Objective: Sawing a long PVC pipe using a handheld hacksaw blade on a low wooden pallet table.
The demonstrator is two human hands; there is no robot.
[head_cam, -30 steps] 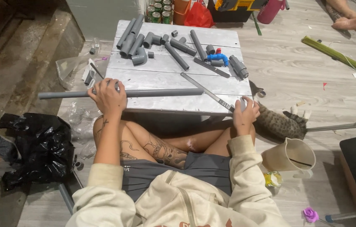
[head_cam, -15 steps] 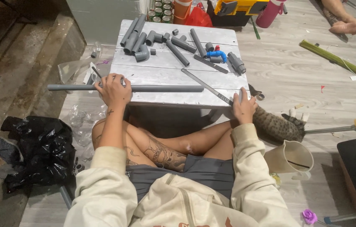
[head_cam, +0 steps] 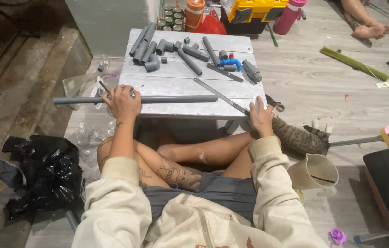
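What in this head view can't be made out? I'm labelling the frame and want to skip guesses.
- Left hand hides how its fingers grip the long grey pipe.
- Right hand covers the metal ruler end.
- Cat: head hidden behind the table.

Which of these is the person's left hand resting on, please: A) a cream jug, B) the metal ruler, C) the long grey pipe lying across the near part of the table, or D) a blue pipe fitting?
C: the left hand lies on top of the long grey pipe at the near edge of the low table, while the right hand is at the ruler's near end.
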